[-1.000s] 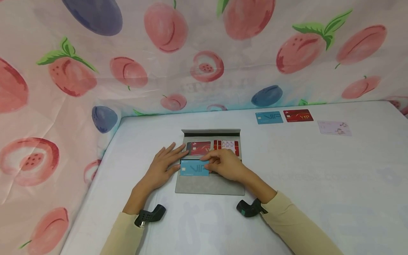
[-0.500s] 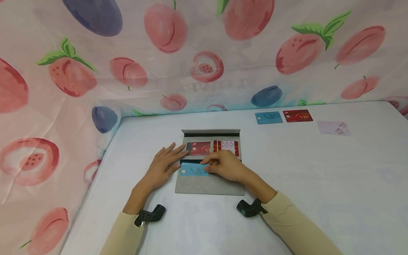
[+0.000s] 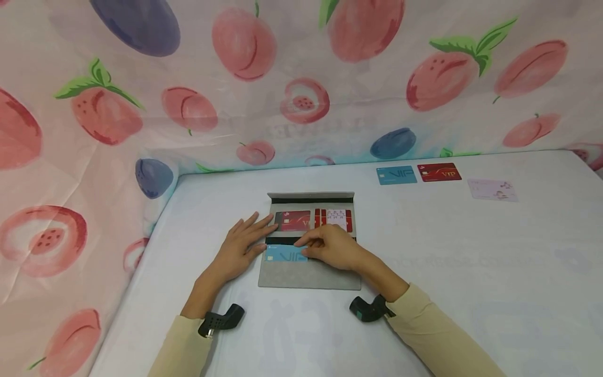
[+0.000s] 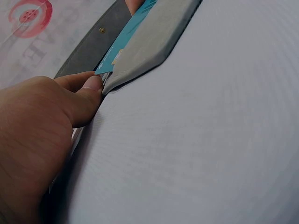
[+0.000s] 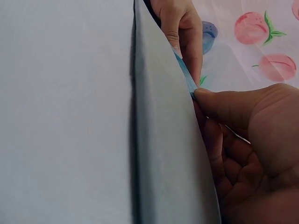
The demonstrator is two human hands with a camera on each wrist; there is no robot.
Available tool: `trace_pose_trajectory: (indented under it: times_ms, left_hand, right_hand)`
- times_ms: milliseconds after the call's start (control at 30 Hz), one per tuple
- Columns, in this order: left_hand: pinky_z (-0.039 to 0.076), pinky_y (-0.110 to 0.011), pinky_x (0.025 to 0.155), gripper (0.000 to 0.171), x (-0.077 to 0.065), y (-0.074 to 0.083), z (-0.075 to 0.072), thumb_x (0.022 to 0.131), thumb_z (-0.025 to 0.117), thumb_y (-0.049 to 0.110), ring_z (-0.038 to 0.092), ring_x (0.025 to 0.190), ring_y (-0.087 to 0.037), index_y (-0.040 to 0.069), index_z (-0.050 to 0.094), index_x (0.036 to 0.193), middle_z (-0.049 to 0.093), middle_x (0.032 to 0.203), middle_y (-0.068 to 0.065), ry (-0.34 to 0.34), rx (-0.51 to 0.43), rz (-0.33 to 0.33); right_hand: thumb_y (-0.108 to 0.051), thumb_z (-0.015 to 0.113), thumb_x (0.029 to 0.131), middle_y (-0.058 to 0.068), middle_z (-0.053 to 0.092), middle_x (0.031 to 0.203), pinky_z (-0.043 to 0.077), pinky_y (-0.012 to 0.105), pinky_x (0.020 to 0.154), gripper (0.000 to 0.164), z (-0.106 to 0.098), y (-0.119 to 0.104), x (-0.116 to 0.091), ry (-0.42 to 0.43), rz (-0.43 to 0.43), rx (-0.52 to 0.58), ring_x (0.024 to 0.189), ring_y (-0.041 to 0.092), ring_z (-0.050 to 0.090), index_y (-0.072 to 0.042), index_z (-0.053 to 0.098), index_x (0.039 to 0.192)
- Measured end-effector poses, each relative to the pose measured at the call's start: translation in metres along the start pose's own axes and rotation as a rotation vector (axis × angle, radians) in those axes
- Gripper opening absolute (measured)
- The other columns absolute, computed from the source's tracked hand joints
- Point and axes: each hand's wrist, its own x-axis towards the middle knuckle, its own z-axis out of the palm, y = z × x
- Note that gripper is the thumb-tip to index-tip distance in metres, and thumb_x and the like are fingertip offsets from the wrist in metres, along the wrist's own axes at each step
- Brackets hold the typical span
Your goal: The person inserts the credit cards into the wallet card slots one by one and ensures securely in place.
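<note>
A grey card wallet [image 3: 308, 275] lies unfolded on the white table. A blue VIP card [image 3: 282, 253] sits partly inside its lower left pocket, the card's lower part hidden by the pocket. With thumb and index finger my right hand [image 3: 332, 247] pinches the card's right end; the right wrist view shows this blue card [image 5: 186, 77] at the thumb tip. My left hand [image 3: 240, 248] rests at the wallet's left edge, fingers extended, thumb touching near the card's left corner. A red VIP card [image 3: 293, 220] and red cards with a pink patterned one [image 3: 336, 217] fill the upper pockets.
At the table's back right lie a second blue VIP card [image 3: 397, 175], another red VIP card [image 3: 439, 172] and a pale pink card [image 3: 492, 190]. A fruit-printed cloth [image 3: 348, 110] rises behind the table [image 3: 447, 251] and along its left side.
The blue card has slid down toward me into the lower pocket, and less of it shows. My right hand moved slightly down with it; my left hand has stayed in place.
</note>
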Motion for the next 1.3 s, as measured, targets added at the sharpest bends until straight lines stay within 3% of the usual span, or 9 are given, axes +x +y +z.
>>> trace_pose_trajectory:
  times_ms: [533,1300]
  left_hand:
    - [0.01,-0.057,0.112,0.045,-0.0001,-0.0007,0.0006,0.095,0.059,0.02,0.021,0.141,-0.035,0.013,0.053,0.139,0.038,0.15,-0.005,0.008,0.006,0.009]
    - [0.01,-0.057,0.112,0.045,0.0004,0.0003,0.0002,0.094,0.061,0.018,0.021,0.141,-0.034,0.014,0.054,0.138,0.039,0.149,-0.005,0.005,-0.008,-0.006]
  right_hand:
    - [-0.011,0.066,0.091,-0.006,0.067,0.103,0.05,0.026,0.069,0.017,0.0007,-0.002,-0.0023,-0.044,-0.098,-0.075,0.086,0.008,0.059,-0.017,0.075,0.103]
    - [-0.009,0.062,0.093,-0.007,0.065,0.099,0.049,0.028,0.072,0.019,0.005,-0.0063,-0.0056,-0.025,-0.086,-0.111,0.086,0.009,0.057,-0.018,0.074,0.105]
